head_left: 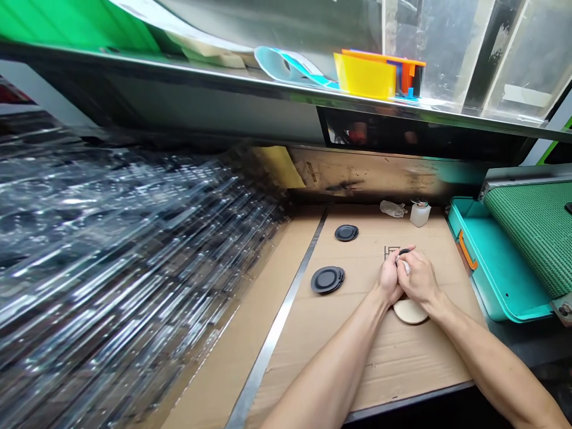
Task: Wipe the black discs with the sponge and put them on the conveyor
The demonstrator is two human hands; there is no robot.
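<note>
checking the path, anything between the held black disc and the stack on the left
Only the left hand, wrapped round the small black disc; beyond it, bare cardboard runs to the black disc stack.

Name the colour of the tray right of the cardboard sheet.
Teal tray with an orange handle; it shows best in the head view.

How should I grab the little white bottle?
Probably wrap your fingers around the bottle's wide body, not its narrow top, coming from the front: it stands upright, and the crumpled clear bag sits close on its left.
</note>
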